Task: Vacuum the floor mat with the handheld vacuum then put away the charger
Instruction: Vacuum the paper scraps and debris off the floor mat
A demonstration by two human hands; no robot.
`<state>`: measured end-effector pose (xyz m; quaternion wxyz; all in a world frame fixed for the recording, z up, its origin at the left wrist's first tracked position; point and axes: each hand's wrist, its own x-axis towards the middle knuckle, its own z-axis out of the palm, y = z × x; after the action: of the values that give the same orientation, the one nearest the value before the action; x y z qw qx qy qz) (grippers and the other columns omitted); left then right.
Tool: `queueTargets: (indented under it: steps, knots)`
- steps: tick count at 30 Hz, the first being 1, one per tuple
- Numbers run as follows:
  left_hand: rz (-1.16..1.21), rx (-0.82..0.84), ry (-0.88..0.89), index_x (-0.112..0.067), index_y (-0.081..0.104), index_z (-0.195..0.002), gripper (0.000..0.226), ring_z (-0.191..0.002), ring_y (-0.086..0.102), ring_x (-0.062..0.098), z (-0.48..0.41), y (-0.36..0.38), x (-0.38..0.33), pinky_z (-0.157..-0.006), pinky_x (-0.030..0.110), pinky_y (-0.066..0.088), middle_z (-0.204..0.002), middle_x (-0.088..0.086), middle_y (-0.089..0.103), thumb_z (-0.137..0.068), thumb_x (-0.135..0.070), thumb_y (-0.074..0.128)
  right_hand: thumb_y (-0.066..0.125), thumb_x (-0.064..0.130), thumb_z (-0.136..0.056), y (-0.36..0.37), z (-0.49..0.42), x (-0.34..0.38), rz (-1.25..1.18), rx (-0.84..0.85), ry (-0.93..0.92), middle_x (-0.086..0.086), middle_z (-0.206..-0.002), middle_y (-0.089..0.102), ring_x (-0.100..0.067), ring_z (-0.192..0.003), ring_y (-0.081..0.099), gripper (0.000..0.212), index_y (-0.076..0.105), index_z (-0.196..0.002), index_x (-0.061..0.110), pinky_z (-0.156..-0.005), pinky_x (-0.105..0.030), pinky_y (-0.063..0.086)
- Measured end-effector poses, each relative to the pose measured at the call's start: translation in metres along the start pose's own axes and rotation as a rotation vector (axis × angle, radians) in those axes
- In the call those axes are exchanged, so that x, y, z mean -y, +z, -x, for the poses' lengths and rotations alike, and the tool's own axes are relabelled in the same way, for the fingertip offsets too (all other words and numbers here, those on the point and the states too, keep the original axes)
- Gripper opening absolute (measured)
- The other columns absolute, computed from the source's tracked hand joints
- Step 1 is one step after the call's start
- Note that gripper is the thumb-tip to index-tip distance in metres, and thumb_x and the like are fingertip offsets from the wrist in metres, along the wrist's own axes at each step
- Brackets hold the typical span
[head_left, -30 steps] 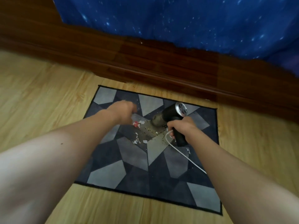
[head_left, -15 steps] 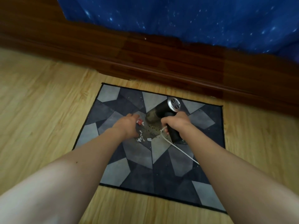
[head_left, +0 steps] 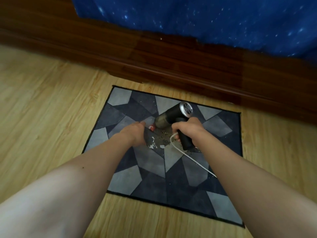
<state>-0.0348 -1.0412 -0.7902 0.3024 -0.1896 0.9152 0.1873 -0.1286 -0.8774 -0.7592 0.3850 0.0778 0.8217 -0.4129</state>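
A grey and dark blue floor mat [head_left: 151, 177] with a geometric pattern lies on the wooden floor. My right hand [head_left: 187, 129] grips the black handle of the handheld vacuum [head_left: 173, 114], whose nozzle points left and down at the mat. A white charger cable [head_left: 192, 158] runs from the handle back across the mat toward me. My left hand [head_left: 135, 133] rests on the mat just left of the nozzle, fingers curled; what it holds, if anything, is hidden. White scraps and dark crumbs [head_left: 156, 143] and a small red piece [head_left: 151, 127] lie between my hands.
A dark wooden bed frame [head_left: 171, 66] runs along the far side, close to the mat's far edge. A blue starry sheet [head_left: 205, 19] hangs over it. Light wooden floor [head_left: 42, 109] surrounds the mat.
My left hand has drawn back toward me and a little right along the mat. The view has shifted so the mat sits more to the right. The right hand and vacuum stay in place.
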Motion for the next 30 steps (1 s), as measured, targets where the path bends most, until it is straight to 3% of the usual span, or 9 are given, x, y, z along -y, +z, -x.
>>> queueTargets:
  steps: [6,17,25,30]
  knots:
    - [-0.013,0.011,0.010,-0.010,0.036,-0.137,0.066,-0.120,0.051,0.028,0.002,0.000,0.003,-0.097,0.033,0.044,-0.132,0.015,0.051,-0.081,-0.024,0.068,0.067,-0.003,-0.069,0.001,0.003,0.000,-0.017,0.023,0.023,-0.016,-0.063,0.065,-0.020,-0.044,0.060,0.020,0.063,-0.088,-0.005,-0.049,-0.028,0.052]
    - [-0.065,0.057,0.003,-0.008,0.038,-0.135,0.059,-0.123,0.049,0.028,0.001,0.005,0.007,-0.096,0.033,0.042,-0.136,0.013,0.048,-0.084,-0.025,0.065,0.065,-0.004,-0.074,0.003,0.005,0.002,-0.061,0.090,0.071,-0.016,-0.064,0.062,-0.018,-0.043,0.057,0.015,0.061,-0.088,-0.004,-0.043,-0.025,0.050]
    - [-0.147,0.181,-0.024,-0.008,0.041,-0.135,0.067,-0.119,0.053,0.028,-0.005,0.009,0.009,-0.093,0.034,0.048,-0.136,0.011,0.050,-0.080,-0.030,0.071,0.066,-0.005,-0.073,0.010,0.002,0.008,0.015,0.068,0.034,-0.016,-0.062,0.061,-0.020,-0.045,0.058,0.013,0.059,-0.083,-0.002,-0.046,-0.027,0.050]
    - [-0.182,0.160,-0.013,-0.006,0.034,-0.143,0.078,-0.129,0.046,0.029,-0.007,0.011,0.009,-0.103,0.038,0.043,-0.150,0.010,0.033,-0.079,-0.032,0.071,0.066,-0.004,-0.070,0.004,-0.001,0.009,0.075,0.078,0.038,-0.015,-0.064,0.063,-0.018,-0.042,0.058,0.019,0.062,-0.088,-0.001,-0.048,-0.027,0.049]
